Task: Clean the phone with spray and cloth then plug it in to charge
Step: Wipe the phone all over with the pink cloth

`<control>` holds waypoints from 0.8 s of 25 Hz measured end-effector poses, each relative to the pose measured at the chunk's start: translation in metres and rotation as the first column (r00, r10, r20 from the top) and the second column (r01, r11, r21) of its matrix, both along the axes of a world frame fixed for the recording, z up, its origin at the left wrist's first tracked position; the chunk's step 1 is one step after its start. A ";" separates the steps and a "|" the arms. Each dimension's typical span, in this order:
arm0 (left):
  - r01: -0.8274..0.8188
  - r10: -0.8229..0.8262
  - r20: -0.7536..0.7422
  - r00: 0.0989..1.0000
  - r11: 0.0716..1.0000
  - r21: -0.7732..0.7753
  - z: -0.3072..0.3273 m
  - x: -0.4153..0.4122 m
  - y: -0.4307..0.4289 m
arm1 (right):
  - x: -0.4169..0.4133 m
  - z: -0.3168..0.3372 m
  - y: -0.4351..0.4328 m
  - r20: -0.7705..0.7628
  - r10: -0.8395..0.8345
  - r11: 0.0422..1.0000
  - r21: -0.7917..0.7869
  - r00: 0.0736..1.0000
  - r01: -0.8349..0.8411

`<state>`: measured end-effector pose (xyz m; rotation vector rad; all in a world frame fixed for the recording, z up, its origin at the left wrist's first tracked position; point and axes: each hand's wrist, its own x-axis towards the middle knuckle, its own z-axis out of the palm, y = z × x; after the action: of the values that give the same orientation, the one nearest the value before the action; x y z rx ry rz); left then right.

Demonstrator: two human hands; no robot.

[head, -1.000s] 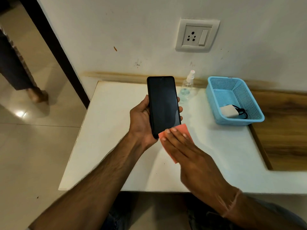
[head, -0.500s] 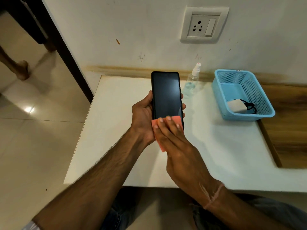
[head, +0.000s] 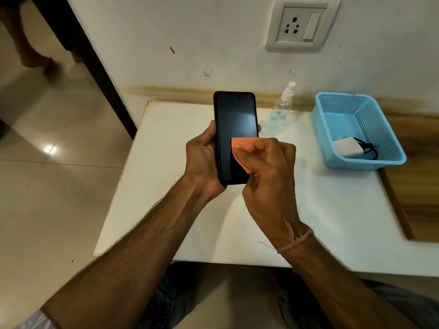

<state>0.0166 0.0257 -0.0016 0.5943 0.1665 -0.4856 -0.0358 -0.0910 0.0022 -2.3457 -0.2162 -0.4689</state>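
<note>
Head view: I hold the phone point(head: 235, 134) upright in my left hand point(head: 202, 157), fingers wrapped round its lower edges, above the white table point(head: 166, 186). My right hand point(head: 268, 172) pinches the orange cloth point(head: 242, 148) against the lower right of the screen. To wipe well I'd press lightly and sweep the whole glass, steadying the phone from behind. Beyond the phone, to its right, stand the spray bottle point(head: 282, 108) and the blue basket point(head: 356, 129) holding the charger point(head: 348, 148); the wall socket point(head: 301, 24) sits above them.
</note>
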 end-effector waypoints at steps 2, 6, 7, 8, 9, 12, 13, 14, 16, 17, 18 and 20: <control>0.004 -0.004 0.000 1.000 1.000 -0.011 -0.001 0.000 -0.001 | -0.009 -0.005 -0.003 0.037 0.108 0.990 -0.092 0.993 -0.105; -0.004 0.004 -0.001 1.000 0.999 -0.040 -0.002 0.000 -0.001 | -0.015 -0.001 -0.010 -0.016 0.238 0.956 -0.174 0.971 -0.237; -0.009 0.010 0.008 1.000 0.999 -0.036 -0.002 0.001 0.001 | -0.009 0.002 -0.019 -0.017 0.212 0.964 -0.160 0.977 -0.212; -0.011 0.011 0.018 1.000 1.000 -0.023 -0.002 0.002 0.003 | 0.000 0.003 -0.031 -0.009 0.160 0.978 -0.137 0.987 -0.159; -0.009 0.009 0.023 1.000 1.000 -0.013 -0.001 0.003 0.004 | 0.008 0.004 -0.044 0.004 0.097 0.988 -0.123 0.995 -0.096; -0.004 0.006 0.036 0.999 0.999 -0.044 0.001 0.001 0.001 | 0.012 0.000 -0.054 -0.047 0.010 0.985 -0.174 0.999 -0.018; -0.002 0.005 0.048 0.999 0.999 -0.053 0.002 0.001 0.000 | 0.007 -0.004 -0.050 -0.074 0.004 0.980 -0.197 0.997 -0.019; 0.000 0.004 0.056 0.998 0.998 -0.060 0.003 0.002 0.000 | 0.003 -0.006 -0.048 -0.083 -0.003 0.978 -0.209 0.997 -0.014; -0.011 0.016 0.065 0.998 0.997 -0.070 0.005 0.004 0.003 | 0.006 -0.003 -0.054 -0.036 -0.025 0.974 -0.227 0.999 0.016; -0.019 0.023 0.070 0.997 0.998 -0.065 0.005 0.004 0.004 | 0.009 0.001 -0.058 0.022 -0.050 0.979 -0.199 0.999 0.053; -0.024 0.028 0.069 0.997 0.998 -0.054 0.005 0.004 0.005 | 0.012 0.007 -0.061 0.084 -0.078 0.986 -0.140 0.993 0.089; -0.039 0.041 0.051 0.998 0.999 -0.030 0.004 0.002 0.004 | 0.007 0.011 -0.059 0.170 -0.094 0.993 -0.057 0.981 0.105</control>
<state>0.0188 0.0301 0.0028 0.5739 0.1220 -0.4326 -0.0289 -0.1498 0.0135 -2.3901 -0.1957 -0.7190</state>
